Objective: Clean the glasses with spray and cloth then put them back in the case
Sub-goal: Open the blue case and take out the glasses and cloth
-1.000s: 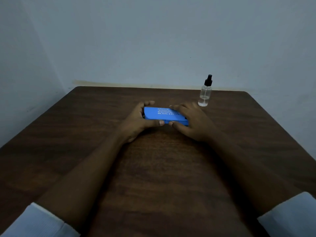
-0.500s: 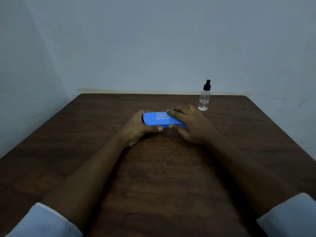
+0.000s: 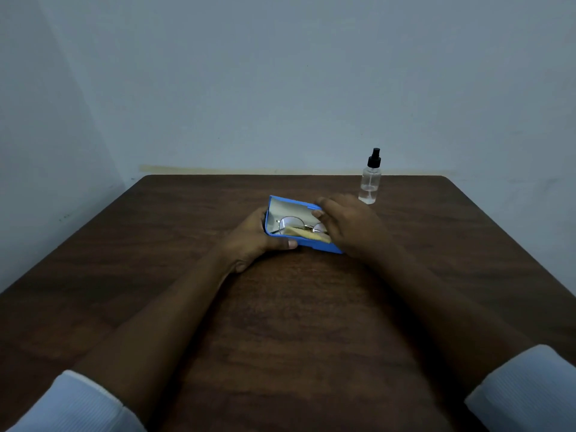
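A blue glasses case (image 3: 314,245) lies at the middle of the table with its lid (image 3: 291,207) raised and a pale lining showing. Inside lie round wire-framed glasses (image 3: 291,224) on a folded yellowish cloth (image 3: 304,234). My left hand (image 3: 254,236) grips the case's left end, thumb along the front edge. My right hand (image 3: 349,226) holds the lid's right corner, thumb on the inside, and covers the case's right end. A small clear spray bottle (image 3: 370,182) with a black nozzle stands behind my right hand.
The dark wooden table (image 3: 280,322) meets a pale wall (image 3: 280,73) at its far edge, and another wall runs along the left. White sleeves (image 3: 74,406) cover my forearms near the bottom corners.
The case was closed under both hands; now its lid is lifted, showing the glasses and cloth inside. My right hand has gone up with the lid.
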`<state>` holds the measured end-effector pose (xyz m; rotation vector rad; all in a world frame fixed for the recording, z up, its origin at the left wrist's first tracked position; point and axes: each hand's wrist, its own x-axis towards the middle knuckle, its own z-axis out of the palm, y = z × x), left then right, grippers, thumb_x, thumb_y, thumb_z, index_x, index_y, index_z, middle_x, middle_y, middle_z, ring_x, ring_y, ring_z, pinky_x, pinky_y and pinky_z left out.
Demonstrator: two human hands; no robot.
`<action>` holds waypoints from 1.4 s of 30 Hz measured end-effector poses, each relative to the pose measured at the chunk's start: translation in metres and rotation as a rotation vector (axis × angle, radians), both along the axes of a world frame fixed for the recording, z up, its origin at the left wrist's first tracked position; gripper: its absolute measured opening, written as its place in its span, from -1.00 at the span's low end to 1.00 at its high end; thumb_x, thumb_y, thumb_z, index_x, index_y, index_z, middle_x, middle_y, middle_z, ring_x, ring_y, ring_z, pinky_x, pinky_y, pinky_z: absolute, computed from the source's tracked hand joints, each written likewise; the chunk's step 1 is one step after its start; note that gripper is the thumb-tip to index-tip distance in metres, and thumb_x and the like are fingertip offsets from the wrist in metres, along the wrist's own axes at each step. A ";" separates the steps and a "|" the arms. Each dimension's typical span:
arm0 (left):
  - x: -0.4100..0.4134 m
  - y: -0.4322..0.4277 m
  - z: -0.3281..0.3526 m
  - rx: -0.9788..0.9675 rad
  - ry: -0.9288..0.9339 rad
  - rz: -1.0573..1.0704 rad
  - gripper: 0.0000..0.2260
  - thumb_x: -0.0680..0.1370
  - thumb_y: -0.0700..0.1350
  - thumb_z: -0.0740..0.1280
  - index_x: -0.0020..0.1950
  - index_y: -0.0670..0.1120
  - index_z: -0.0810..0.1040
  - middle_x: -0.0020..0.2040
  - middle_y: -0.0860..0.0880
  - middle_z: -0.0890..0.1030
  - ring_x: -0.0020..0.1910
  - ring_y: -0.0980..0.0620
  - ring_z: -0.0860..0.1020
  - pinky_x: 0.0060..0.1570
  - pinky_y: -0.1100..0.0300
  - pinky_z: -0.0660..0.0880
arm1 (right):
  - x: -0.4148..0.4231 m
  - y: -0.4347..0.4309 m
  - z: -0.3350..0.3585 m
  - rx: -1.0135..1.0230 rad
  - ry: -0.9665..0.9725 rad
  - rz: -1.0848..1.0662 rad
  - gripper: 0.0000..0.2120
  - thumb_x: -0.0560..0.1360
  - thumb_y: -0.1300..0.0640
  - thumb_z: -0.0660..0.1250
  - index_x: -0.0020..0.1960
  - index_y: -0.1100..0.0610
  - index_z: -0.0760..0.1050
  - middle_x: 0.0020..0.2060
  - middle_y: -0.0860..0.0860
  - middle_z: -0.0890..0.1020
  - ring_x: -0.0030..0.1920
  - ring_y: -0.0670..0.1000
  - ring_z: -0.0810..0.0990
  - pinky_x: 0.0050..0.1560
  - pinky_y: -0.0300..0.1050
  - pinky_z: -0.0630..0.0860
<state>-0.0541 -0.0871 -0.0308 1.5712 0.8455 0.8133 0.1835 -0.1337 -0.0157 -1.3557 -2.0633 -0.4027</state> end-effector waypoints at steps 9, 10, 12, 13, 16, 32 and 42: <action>-0.002 -0.002 0.005 -0.026 0.008 -0.041 -0.35 0.40 -0.39 0.60 0.44 -0.16 0.48 0.30 -0.13 0.68 0.29 -0.15 0.65 0.32 -0.08 0.58 | 0.006 -0.005 0.005 -0.206 0.168 -0.020 -0.58 0.66 -0.12 0.25 0.43 0.07 0.51 0.23 0.02 0.63 0.23 0.05 0.57 0.19 -0.02 0.49; -0.003 -0.001 0.005 -0.027 0.012 -0.043 -0.33 0.39 -0.36 0.62 0.45 -0.15 0.47 0.31 -0.12 0.67 0.30 -0.15 0.65 0.34 -0.10 0.56 | 0.009 -0.004 0.004 -0.223 0.229 -0.016 -0.57 0.65 -0.12 0.28 0.42 0.08 0.51 0.25 0.01 0.63 0.26 0.02 0.57 0.23 -0.04 0.49; -0.005 0.000 0.004 -0.038 0.023 -0.040 -0.27 0.36 -0.31 0.67 0.46 -0.13 0.45 0.33 -0.11 0.66 0.31 -0.13 0.64 0.35 -0.12 0.55 | 0.014 -0.002 0.002 -0.235 0.310 -0.012 -0.59 0.64 -0.11 0.30 0.40 0.06 0.52 0.27 -0.02 0.63 0.27 -0.04 0.57 0.24 -0.11 0.50; -0.005 0.000 0.005 -0.043 0.029 -0.026 -0.25 0.34 -0.31 0.67 0.46 -0.12 0.44 0.33 -0.09 0.66 0.31 -0.12 0.64 0.33 -0.10 0.57 | 0.016 -0.001 0.001 -0.235 0.328 -0.009 -0.62 0.64 -0.10 0.31 0.38 0.05 0.53 0.26 -0.03 0.64 0.25 -0.06 0.58 0.22 -0.13 0.51; -0.003 -0.004 0.006 -0.053 -0.028 0.034 -0.31 0.38 -0.38 0.61 0.43 -0.11 0.43 0.31 -0.06 0.66 0.29 -0.05 0.65 0.22 0.08 0.62 | 0.021 0.001 -0.003 -0.208 0.386 0.011 -0.71 0.65 0.00 0.32 0.31 0.08 0.58 0.19 -0.04 0.67 0.18 -0.07 0.60 0.18 -0.04 0.56; -0.029 0.006 0.013 -0.114 -0.122 0.038 -0.20 0.47 -0.50 0.45 0.58 0.05 0.29 0.24 -0.21 0.66 0.05 -0.06 0.71 0.03 0.09 0.67 | 0.021 0.008 -0.010 -0.240 0.752 -0.039 -0.92 0.67 0.07 0.29 0.09 0.03 0.55 -0.10 -0.18 0.60 -0.09 -0.21 0.56 -0.07 -0.25 0.48; -0.028 0.000 0.019 0.000 0.009 0.014 -0.48 0.47 -0.43 0.51 0.37 -0.06 0.57 0.32 -0.10 0.61 0.15 0.05 0.69 0.17 0.08 0.64 | 0.011 0.021 -0.011 -0.242 0.842 -0.144 -0.83 0.66 0.00 0.28 0.00 0.07 0.55 -0.21 0.03 0.57 -0.20 -0.03 0.53 -0.18 0.02 0.49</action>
